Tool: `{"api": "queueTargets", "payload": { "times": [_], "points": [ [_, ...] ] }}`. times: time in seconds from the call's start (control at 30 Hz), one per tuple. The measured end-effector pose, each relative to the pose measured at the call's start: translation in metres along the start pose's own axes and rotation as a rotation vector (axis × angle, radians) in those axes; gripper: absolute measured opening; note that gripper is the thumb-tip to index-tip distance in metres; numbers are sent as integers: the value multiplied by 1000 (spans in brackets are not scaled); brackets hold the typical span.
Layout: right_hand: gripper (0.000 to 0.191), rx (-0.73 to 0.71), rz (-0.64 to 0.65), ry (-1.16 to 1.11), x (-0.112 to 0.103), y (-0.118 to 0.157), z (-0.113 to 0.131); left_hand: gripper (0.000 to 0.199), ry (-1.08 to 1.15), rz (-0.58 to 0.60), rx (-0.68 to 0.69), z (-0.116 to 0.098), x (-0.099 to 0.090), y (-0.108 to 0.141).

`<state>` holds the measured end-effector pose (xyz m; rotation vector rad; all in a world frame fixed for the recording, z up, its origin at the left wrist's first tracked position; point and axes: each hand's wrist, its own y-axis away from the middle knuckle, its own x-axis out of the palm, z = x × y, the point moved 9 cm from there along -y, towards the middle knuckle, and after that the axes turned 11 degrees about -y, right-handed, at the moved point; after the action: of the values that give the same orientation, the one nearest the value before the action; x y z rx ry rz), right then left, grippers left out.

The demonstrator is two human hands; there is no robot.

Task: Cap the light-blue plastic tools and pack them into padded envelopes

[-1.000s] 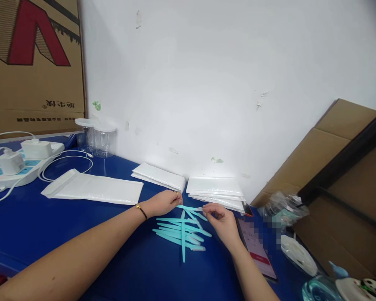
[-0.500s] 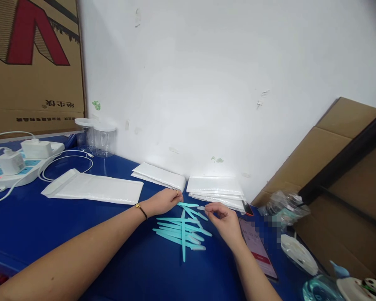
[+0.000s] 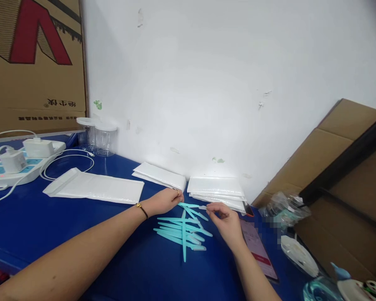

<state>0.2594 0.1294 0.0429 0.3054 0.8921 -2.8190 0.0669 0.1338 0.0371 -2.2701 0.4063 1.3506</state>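
Observation:
My left hand (image 3: pixel 166 201) pinches the handle end of a turquoise eyebrow razor (image 3: pixel 190 205) above the blue table. At the razor's other end, the fingertips of my right hand (image 3: pixel 224 219) are closed on its small clear cap (image 3: pixel 202 207). Cap and razor look lined up; whether they are joined I cannot tell. Just below both hands lies a loose pile of similar turquoise razors (image 3: pixel 175 231), several side by side and one laid across them (image 3: pixel 184 246). Some of their blade ends show pale covers.
White padded envelopes lie in a folded pair (image 3: pixel 159 174), a stack (image 3: pixel 216 186) and singly (image 3: pixel 95 187). A phone (image 3: pixel 258 251) lies beside my right forearm. Clear jars (image 3: pixel 105 141), a power strip (image 3: pixel 34 169) and a cable stand left; a plastic bag (image 3: pixel 285 209) and cardboard are right.
Almost nothing has moved. Both hands keep their hold on the razor and its cap, and the whole view has shifted very slightly.

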Motion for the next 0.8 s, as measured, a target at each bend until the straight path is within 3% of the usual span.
{"api": "queueTargets", "payload": {
  "times": [0.3, 0.47, 0.53, 0.63, 0.7, 0.8],
  "points": [
    [6, 37, 126, -40, 20, 5, 0, 27, 17, 21, 18, -14, 12, -1],
    [7, 70, 163, -8, 22, 5, -5, 37, -16, 33, 74, -21, 13, 1],
    [9, 96, 201, 4, 25, 5, -9, 46, -38, 62, 126, -22, 15, 4],
    [13, 133, 259, 70, 29, 6, -11, 85, -89, 233, 201, -21, 31, 11],
    [27, 183, 265, 151, 29, 9, -12, 106, -144, 321, 232, -20, 41, 16],
    [67, 311, 309, 275, 34, 20, -19, 112, -240, 290, 208, -21, 40, 15]
  ]
}}
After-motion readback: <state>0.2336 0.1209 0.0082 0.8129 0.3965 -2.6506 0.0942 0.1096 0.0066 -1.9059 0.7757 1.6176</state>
